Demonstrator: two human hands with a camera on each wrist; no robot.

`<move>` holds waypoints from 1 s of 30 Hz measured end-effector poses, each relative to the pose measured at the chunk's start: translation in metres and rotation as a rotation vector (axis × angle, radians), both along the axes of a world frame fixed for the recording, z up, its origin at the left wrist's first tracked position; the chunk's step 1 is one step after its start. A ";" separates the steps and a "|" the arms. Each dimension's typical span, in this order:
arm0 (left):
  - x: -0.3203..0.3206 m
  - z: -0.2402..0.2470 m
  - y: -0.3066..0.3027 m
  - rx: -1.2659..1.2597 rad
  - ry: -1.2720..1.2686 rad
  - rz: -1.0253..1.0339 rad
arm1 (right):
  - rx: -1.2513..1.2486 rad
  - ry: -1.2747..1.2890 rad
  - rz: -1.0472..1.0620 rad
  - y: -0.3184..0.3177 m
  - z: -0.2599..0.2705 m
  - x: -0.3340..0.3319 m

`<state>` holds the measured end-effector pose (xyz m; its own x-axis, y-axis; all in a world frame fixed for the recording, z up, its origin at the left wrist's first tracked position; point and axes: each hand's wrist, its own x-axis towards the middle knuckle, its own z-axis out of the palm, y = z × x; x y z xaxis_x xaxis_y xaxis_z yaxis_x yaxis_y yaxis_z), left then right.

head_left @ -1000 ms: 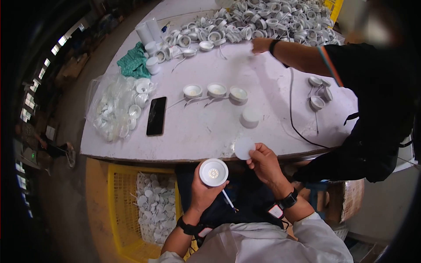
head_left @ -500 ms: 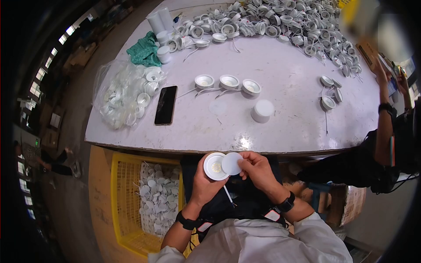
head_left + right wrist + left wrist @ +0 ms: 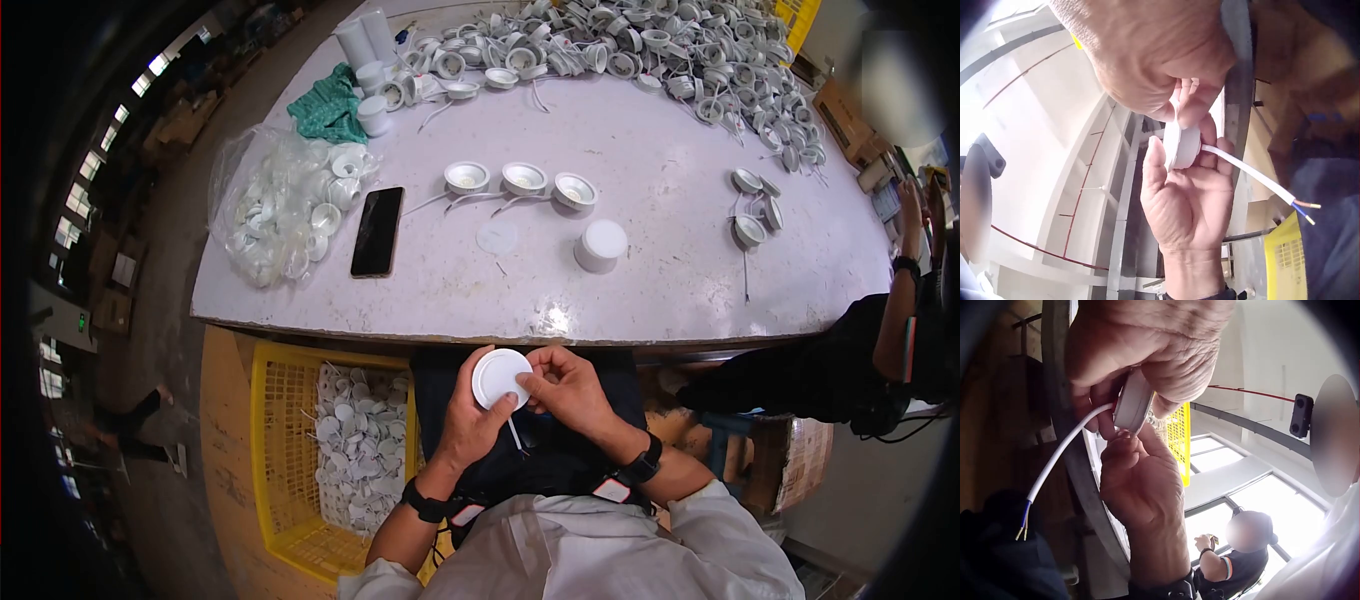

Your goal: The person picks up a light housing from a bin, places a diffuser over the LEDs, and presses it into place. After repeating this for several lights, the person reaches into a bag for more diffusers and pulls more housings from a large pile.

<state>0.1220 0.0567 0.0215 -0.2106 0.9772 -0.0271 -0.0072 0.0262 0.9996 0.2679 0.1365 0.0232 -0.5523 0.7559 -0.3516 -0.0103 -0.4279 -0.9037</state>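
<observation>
Near the table's front edge, my left hand (image 3: 463, 428) grips a round white downlight (image 3: 1189, 149) around its rim, thumb at the front. A thin white diffuser disc (image 3: 500, 376) covers the lamp's face in the head view, hiding the LEDs. My right hand (image 3: 577, 398) pinches the disc at its right edge, thumb on top. From the back of the downlight hangs a white cable (image 3: 1249, 170) with bare-ended wires. In the left wrist view, the fingertips of both hands meet around the lamp body.
On the table (image 3: 400, 312) are three downlights in a row, a white stack of discs (image 3: 601, 246), a phone (image 3: 377, 232) and a plastic bag of white parts (image 3: 285, 215). Many lamp housings (image 3: 620, 50) lie heaped behind. A yellow basket (image 3: 262, 450) stands below left; another person (image 3: 860, 330) is at right.
My right hand brought the disc leftward from beside the downlight until it covered the lamp's face. The left hand kept its hold. The other person's arm withdrew from over the table to the right.
</observation>
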 end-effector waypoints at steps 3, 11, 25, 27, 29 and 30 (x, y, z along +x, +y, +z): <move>0.004 0.000 0.001 0.029 0.020 0.049 | 0.018 -0.009 0.010 -0.001 0.000 -0.002; 0.009 -0.002 0.002 0.037 0.029 0.057 | 0.014 0.005 -0.021 0.002 -0.005 -0.003; -0.013 -0.009 -0.004 -0.049 0.063 0.187 | 0.394 -0.149 -0.296 0.049 -0.002 0.046; -0.041 -0.035 -0.020 0.012 -0.003 0.300 | 0.883 -0.592 -0.547 0.086 0.009 0.091; -0.068 -0.033 -0.034 -0.017 -0.278 0.445 | 1.075 -0.906 -0.772 0.131 -0.002 0.144; -0.088 -0.040 -0.043 -0.051 -0.303 0.563 | 1.116 -1.100 -0.798 0.149 -0.005 0.170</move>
<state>0.0344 0.0134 -0.0180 -0.6666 0.7153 -0.2096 -0.3161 -0.0167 0.9486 0.4375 0.2859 0.0178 0.1564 0.8168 0.5552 0.8721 0.1496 -0.4658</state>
